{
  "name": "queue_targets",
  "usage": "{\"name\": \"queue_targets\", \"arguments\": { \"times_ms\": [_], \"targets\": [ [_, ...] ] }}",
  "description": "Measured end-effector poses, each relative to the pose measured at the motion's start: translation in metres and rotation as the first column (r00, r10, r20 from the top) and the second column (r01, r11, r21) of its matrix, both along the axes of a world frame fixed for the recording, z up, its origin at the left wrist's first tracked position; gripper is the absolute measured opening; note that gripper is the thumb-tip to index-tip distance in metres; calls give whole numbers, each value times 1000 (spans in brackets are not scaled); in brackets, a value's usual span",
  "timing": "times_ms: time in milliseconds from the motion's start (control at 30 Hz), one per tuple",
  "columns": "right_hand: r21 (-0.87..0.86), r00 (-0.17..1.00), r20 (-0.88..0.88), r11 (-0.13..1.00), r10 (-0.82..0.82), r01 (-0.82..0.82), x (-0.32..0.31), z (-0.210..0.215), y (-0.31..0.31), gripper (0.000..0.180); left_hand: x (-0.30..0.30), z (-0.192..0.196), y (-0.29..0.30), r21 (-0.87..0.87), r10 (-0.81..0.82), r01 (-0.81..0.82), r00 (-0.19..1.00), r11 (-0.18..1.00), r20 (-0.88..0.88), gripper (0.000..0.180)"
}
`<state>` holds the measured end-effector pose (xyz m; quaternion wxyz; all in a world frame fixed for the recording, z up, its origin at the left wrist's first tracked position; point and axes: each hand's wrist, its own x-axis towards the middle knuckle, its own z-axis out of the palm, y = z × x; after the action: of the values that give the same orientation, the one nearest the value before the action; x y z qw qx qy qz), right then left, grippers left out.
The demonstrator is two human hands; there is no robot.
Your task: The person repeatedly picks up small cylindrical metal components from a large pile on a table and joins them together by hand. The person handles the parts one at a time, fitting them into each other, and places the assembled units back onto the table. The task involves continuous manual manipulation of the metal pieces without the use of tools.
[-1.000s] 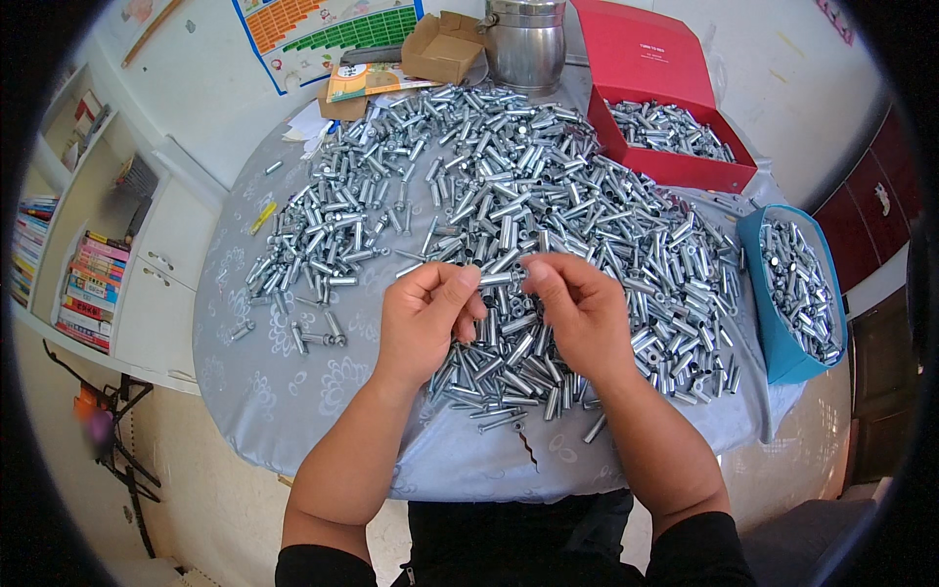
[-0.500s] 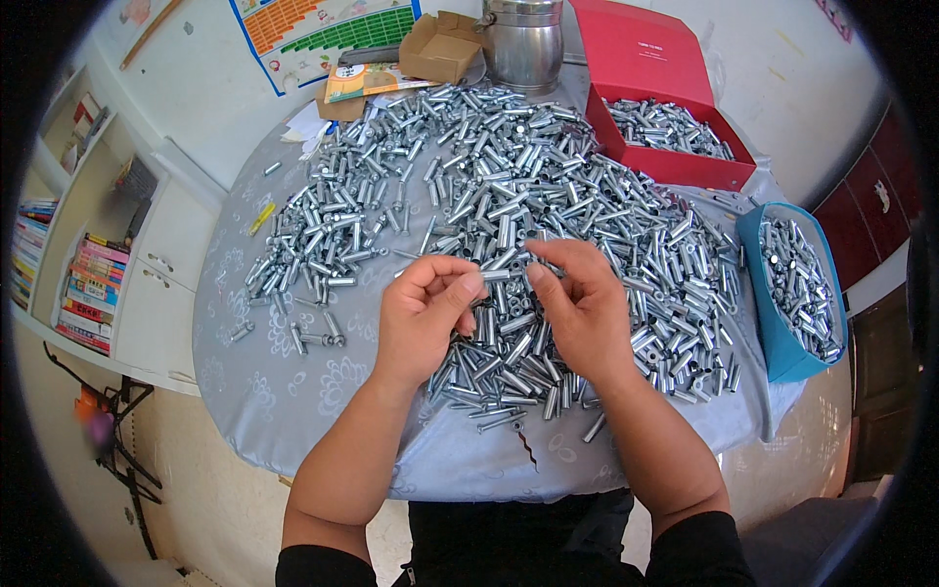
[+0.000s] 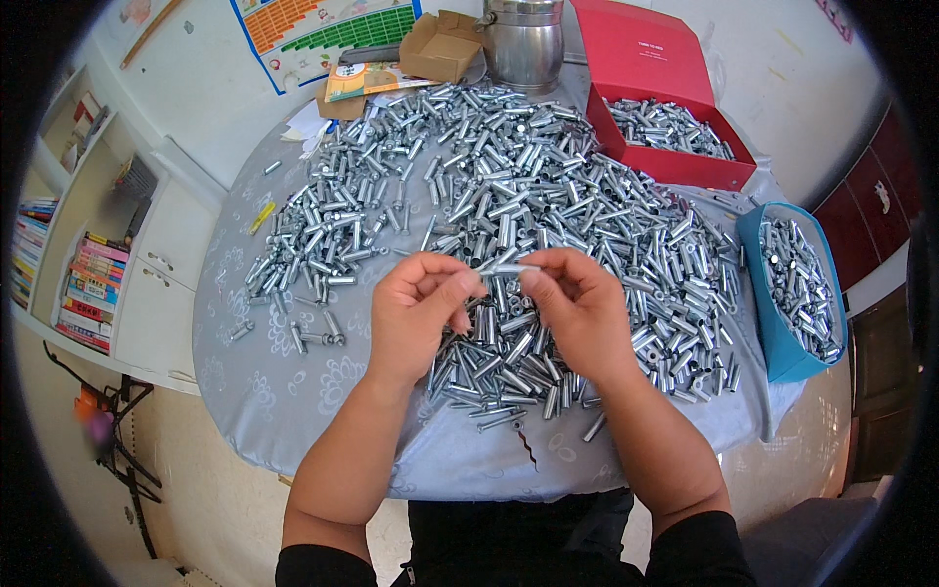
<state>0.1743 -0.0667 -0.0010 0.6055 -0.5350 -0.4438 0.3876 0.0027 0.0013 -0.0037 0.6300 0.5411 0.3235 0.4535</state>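
My left hand point(image 3: 416, 313) and my right hand point(image 3: 577, 308) are raised just above a round table, fingertips facing each other. Between them they pinch one small silver metal sleeve point(image 3: 509, 266), held level, each hand on one end. Beneath and around the hands lies a wide heap of silver metal sleeves and bolts point(image 3: 509, 186) spread over the grey patterned tablecloth point(image 3: 284, 391).
A red open box point(image 3: 675, 161) with metal parts stands at the back right. A blue tub point(image 3: 778, 342) full of parts sits at the right edge. A steel pot point(image 3: 523, 44), a cardboard box point(image 3: 435, 49) and a booklet point(image 3: 362, 80) stand behind. A bookshelf point(image 3: 83, 289) is left.
Both hands stay over the heap; the fingers have shifted slightly and the small sleeve now sits level between the two sets of fingertips.
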Motion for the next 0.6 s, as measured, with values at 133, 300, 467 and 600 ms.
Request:
{"name": "queue_targets", "arguments": {
  "times_ms": [133, 300, 467, 600],
  "targets": [
    [-15, 967, -145, 977, -211, 211, 6, 5, 4, 15, -3, -1, 5, 21, 94, -94, 995, 995, 25, 8],
    [-46, 963, -50, 964, -265, 263, 9, 10, 5, 23, -4, -2, 4, 30, 59, -60, 997, 998, 40, 6],
    [-14, 988, -50, 990, -143, 143, 5, 8, 1, 21, 0, -2, 1, 46, -29, 28, 999, 999, 25, 6],
    [-4, 989, 97, 993, 116, -116, 0, -1, -2, 20, 0, -3, -2, 37, -117, 116, 993, 993, 25, 9]
  ]
}}
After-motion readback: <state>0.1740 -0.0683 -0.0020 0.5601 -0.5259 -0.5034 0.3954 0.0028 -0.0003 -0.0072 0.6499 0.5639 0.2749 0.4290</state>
